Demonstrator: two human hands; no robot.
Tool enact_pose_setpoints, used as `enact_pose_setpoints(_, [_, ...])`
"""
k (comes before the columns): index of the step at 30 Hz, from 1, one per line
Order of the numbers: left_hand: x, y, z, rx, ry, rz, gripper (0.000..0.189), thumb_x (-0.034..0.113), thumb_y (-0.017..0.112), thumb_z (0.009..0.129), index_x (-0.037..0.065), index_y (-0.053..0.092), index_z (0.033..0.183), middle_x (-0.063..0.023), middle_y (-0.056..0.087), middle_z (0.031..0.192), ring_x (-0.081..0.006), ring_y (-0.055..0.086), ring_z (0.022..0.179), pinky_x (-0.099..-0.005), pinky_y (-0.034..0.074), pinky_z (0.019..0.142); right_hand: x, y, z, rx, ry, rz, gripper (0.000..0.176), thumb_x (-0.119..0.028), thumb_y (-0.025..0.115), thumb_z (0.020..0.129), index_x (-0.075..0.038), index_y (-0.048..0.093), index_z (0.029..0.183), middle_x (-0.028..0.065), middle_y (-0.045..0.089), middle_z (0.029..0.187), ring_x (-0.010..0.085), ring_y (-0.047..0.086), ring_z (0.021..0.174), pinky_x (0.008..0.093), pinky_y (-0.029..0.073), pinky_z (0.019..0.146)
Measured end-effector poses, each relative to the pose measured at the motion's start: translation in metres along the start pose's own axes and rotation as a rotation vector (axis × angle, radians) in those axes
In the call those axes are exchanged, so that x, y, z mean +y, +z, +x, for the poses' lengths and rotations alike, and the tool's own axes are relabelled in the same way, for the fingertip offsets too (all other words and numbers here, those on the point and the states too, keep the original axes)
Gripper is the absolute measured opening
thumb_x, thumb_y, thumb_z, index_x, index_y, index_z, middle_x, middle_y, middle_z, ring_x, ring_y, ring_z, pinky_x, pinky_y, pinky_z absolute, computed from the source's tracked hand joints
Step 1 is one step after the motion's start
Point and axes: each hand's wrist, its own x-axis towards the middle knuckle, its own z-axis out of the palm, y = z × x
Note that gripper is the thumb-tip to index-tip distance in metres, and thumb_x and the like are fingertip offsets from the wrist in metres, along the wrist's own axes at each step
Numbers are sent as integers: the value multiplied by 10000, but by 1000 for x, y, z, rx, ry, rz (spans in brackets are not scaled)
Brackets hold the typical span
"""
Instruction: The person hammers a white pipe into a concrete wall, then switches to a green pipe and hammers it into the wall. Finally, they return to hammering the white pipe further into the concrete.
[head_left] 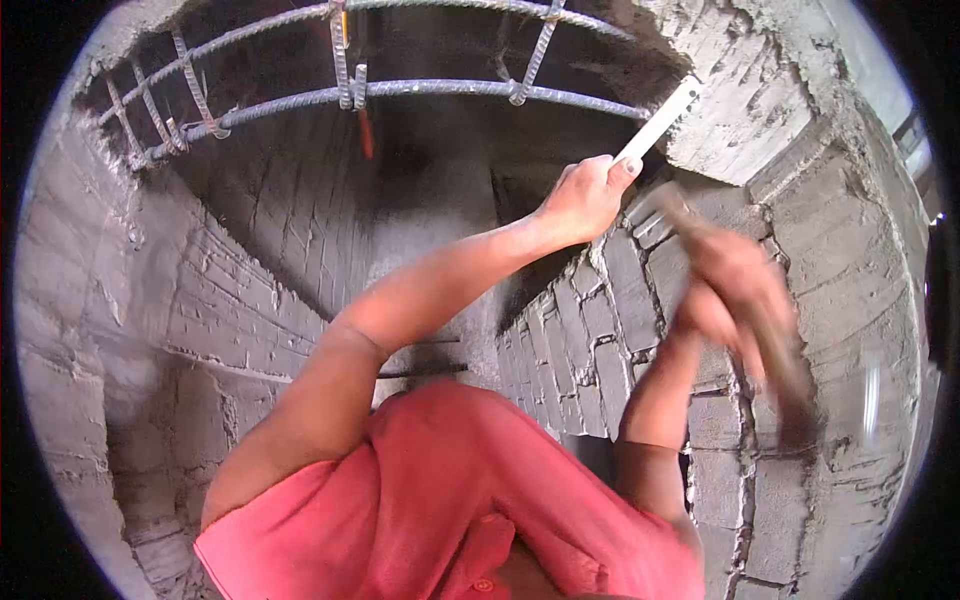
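Note:
My left hand (588, 200) is closed around a straight white bar (660, 122) with small dark marks at its far end. That end reaches up to the rough concrete block (740, 105), touching it or lying just in front. Lower and to the right, my right hand (738, 280) is wrapped round a long brown tool (775, 350) that looks wooden. Motion smears both this hand and the tool, so the kind of tool cannot be made out. It slants from upper left to lower right, before the brick wall.
Curved rebar (430, 88) with short cross bars spans the opening at the top. A brick wall (715, 470) with rough mortar joints rises on the right. Scored grey plaster (230, 290) covers the left wall. A deep shaft drops between them.

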Motion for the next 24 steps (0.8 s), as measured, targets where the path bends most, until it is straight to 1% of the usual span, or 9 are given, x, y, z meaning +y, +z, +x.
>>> enact_pose_setpoints(1, [2,-2,6,6,15,-1,666,564,319,1010,-39,554,852,-267,559,727,-482,569,735,-489,442,663,59,-28,-67,51,303,-789,674,-705,391,933,-57,516,798,54,458,585,162,455,509,313,409,494])
enact_pose_setpoints(2, [0,-3,9,23,24,19,640,537,325,1016,-37,561,857,-272,563,739,-484,571,748,-486,444,671,44,-4,-36,-179,948,-421,534,-572,443,986,-74,506,804,32,474,597,137,431,481,263,367,464])
enact_pose_setpoints(7, [0,1,2,-3,-31,88,632,524,324,1017,-29,570,833,-278,578,747,-480,580,771,-493,445,688,-31,20,15,399,718,222,688,-820,429,816,-145,521,915,21,516,702,145,408,534,333,395,545])
enact_pose_setpoints(9, [-2,2,-2,1,-14,66,653,550,314,1013,-25,564,825,-268,584,745,-483,579,776,-499,442,685,-56,4,53,-41,140,297,777,-884,393,752,-163,535,1003,21,481,789,162,410,574,357,443,594])
enact_pose_setpoints(13, [-2,-2,2,10,-16,89,659,559,320,1009,-32,567,855,-273,589,766,-493,578,802,-497,443,686,-15,-8,30,-88,-190,-169,895,-962,256,699,-122,530,842,2,446,688,185,406,562,405,440,579])
enact_pose_setpoints(16, [-2,0,5,37,11,61,650,550,336,1005,-40,578,878,-291,588,800,-497,576,820,-489,450,695,45,-8,-33,-170,924,-466,544,-526,420,1008,-62,503,737,44,523,639,152,467,484,296,385,456])
enact_pose_setpoints(20, [-4,5,-3,31,-7,58,669,574,325,1000,-32,581,875,-283,572,774,-478,565,773,-484,442,691,-14,9,4,143,668,-158,590,-688,482,904,-111,485,1026,19,495,679,156,442,496,317,385,462])
enact_pose_setpoints(21, [1,1,2,15,-10,55,687,593,313,998,-28,576,864,-271,565,748,-469,558,748,-485,440,687,-30,4,19,523,637,635,651,-775,492,820,-155,513,1017,13,506,723,162,446,527,329,411,518])
enact_pose_setpoints(24, [-2,0,3,-2,-34,74,714,626,294,990,-20,565,849,-247,548,711,-454,539,717,-483,441,684,-48,-18,59,-90,94,372,806,-942,405,655,-195,561,915,-18,454,700,152,434,582,337,411,599])
